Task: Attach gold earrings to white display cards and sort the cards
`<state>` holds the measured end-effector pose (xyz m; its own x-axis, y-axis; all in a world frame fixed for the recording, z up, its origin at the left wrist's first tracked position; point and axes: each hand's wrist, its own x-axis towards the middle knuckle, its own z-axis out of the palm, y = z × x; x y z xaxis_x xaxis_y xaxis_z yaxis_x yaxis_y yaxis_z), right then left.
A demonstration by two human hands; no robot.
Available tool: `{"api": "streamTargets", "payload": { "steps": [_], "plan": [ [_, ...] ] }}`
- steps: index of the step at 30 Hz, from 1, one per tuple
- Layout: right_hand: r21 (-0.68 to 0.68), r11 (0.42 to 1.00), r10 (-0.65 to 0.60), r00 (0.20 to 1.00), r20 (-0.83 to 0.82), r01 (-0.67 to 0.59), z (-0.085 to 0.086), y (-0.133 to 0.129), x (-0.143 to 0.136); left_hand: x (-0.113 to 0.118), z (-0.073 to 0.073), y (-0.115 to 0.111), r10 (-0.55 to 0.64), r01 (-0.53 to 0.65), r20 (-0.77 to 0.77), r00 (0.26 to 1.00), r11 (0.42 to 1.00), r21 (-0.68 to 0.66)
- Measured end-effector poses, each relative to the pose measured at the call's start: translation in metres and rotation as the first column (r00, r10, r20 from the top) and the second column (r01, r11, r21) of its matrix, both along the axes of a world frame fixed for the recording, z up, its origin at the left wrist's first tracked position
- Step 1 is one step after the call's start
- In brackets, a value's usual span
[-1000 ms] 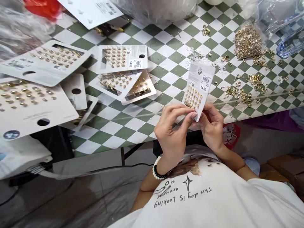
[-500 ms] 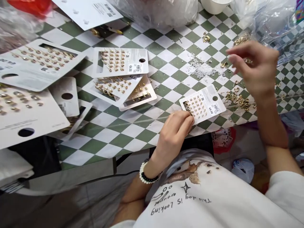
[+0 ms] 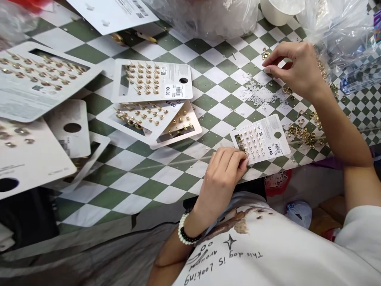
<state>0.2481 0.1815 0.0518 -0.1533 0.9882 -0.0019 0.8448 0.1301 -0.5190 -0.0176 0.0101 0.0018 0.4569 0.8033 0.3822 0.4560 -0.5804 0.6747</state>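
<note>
My left hand [image 3: 225, 170] pinches the near corner of a white earring card [image 3: 263, 139] studded with gold earrings, which lies flat near the table's front edge. My right hand [image 3: 294, 67] reaches out over a scatter of tiny clear earring backs [image 3: 257, 92], thumb and forefinger pinched together low over the cloth; whether a piece is between them cannot be told. Loose gold earrings [image 3: 302, 133] lie just right of the card.
Filled earring cards are stacked at centre [image 3: 151, 81] and left [image 3: 38, 77] on the green-and-white chequered tablecloth [image 3: 190, 174]. Clear plastic bags [image 3: 336, 24] and a white cup [image 3: 275, 12] stand at the far edge. Under the table lie bags and cartons.
The card was held upright in both hands a second ago; now it lies flat under my left hand. My right hand let go and reached forward to the far pile of small pieces.
</note>
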Motion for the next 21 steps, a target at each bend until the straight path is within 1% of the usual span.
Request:
{"api": "streamTargets", "payload": {
  "steps": [3,5,8,11,14,16,17,20,21],
  "plan": [
    [0.102,0.995,0.002,1.0,-0.023,0.0,-0.003,0.005,0.004,0.0,0.001,0.0,-0.008,0.008,-0.01,1.0,1.0,0.002],
    [0.133,0.991,0.015,1.0,-0.02,-0.012,-0.004,0.009,0.007,-0.001,0.002,-0.001,-0.013,0.013,-0.029,0.999,1.0,-0.007],
    [0.13,0.991,0.018,0.999,-0.029,-0.014,-0.002,0.015,0.013,-0.002,0.005,-0.001,-0.027,0.025,-0.043,0.999,0.999,-0.046],
    [0.13,0.991,-0.004,0.999,-0.048,0.01,0.002,0.019,0.014,-0.004,0.007,0.001,-0.043,0.041,-0.03,0.999,0.997,-0.067],
    [0.065,0.998,-0.026,0.998,0.052,0.022,0.006,0.017,0.013,-0.005,0.006,0.001,-0.055,0.054,-0.013,0.998,0.995,-0.083],
    [0.015,1.0,0.002,0.996,0.087,-0.004,0.008,0.015,0.016,-0.006,0.006,0.001,-0.057,0.056,-0.011,0.998,0.994,-0.091],
    [-0.003,1.0,0.028,0.998,0.063,-0.028,0.008,0.014,0.019,-0.006,0.006,0.001,-0.057,0.055,-0.014,0.998,0.994,-0.096],
    [-0.033,0.991,0.126,0.985,-0.119,-0.131,0.008,0.014,0.029,-0.005,0.005,0.001,-0.057,0.054,-0.024,0.998,0.993,-0.103],
    [-0.042,0.988,0.139,0.976,-0.166,-0.148,0.009,0.014,0.031,-0.005,0.005,0.001,-0.059,0.056,-0.027,0.998,0.993,-0.101]
  ]
}}
